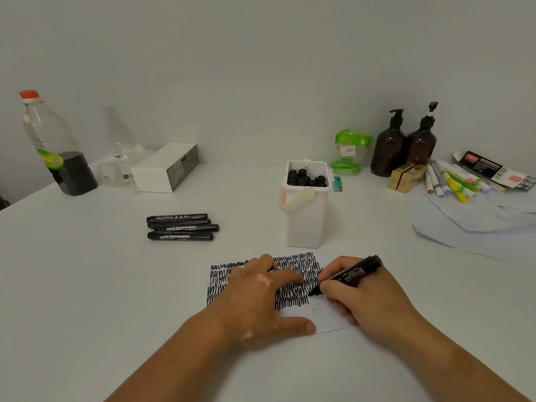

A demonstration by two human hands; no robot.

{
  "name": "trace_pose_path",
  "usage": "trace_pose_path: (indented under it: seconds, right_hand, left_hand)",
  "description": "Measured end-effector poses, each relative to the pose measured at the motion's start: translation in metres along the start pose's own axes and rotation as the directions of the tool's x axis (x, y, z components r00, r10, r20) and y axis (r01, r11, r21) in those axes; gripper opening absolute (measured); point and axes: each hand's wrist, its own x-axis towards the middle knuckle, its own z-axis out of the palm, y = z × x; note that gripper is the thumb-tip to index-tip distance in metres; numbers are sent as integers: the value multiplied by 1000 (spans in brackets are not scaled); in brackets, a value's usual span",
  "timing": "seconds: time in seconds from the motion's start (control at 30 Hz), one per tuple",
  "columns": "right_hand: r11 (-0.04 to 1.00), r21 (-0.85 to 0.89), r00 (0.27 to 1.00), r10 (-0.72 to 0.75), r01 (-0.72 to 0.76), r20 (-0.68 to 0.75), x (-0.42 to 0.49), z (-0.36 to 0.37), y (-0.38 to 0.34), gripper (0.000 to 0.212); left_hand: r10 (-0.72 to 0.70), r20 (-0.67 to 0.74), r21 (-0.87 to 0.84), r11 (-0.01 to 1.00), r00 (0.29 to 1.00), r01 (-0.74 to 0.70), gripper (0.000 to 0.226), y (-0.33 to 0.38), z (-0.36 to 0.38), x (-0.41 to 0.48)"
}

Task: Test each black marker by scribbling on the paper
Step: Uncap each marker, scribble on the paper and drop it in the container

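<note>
- Four capped black markers lie side by side on the white table, left of the work, long axes running left-right. Probably the tested pile, kept apart from stock.
- Left hand: fingers straight and spread, pressing flat on the white paper sheet, gripping nothing. Presumably this stops the sheet sliding under the strokes.
- The sheet is mostly filled with black zigzag rows; its lower right corner is bare.
- Behind it, a white plastic tub with a handle holds more markers upright, likely untested.
- Right hand: fingers curled in a writing grip round an uncapped black marker, near the nib.
- The nib points down-left, at the end of a scribble row. The barrel slants up-right.
</note>
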Motion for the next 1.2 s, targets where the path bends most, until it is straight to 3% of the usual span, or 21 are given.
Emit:
trace_pose_path:
  seconds: [0.3,0.47,0.6,0.7,0.87,1.03,1.2]
  right_hand:
    - [996,-91,1000,1,1,28,1,-2,2,25]
    - [999,-53,1000,14,-14,-4,2,-2,2,16]
    - [992,-125,1000,3,0,21,1,-3,0,23]
    - [995,-97,1000,12,-13,-15,1,-3,0,10]
    - [992,-127,1000,12,-10,15,0,-4,-2,23]
    - [990,-141,999,-8,1,-46,2,-4,2,9]
    - [988,-156,1000,-13,11,-6,0,-5,-1,19]
  left_hand:
    - [-14,17,1,1000,1000,14,79,3,-2,-1]
    - [-12,7,-6,1000,1000,12,79,3,-2,0]
    - [-9,3,-9,1000,1000,9,79,1,-1,0]
    - [-4,-2,-15,1000,1000,4,81,0,0,0]
    - [-1,1,-21,1000,1000,1,80,-2,1,1]
    - [0,-4,-19,1000,1000,0,80,-1,1,1]
    - [-6,10,-19,1000,1000,6,80,-1,0,1]
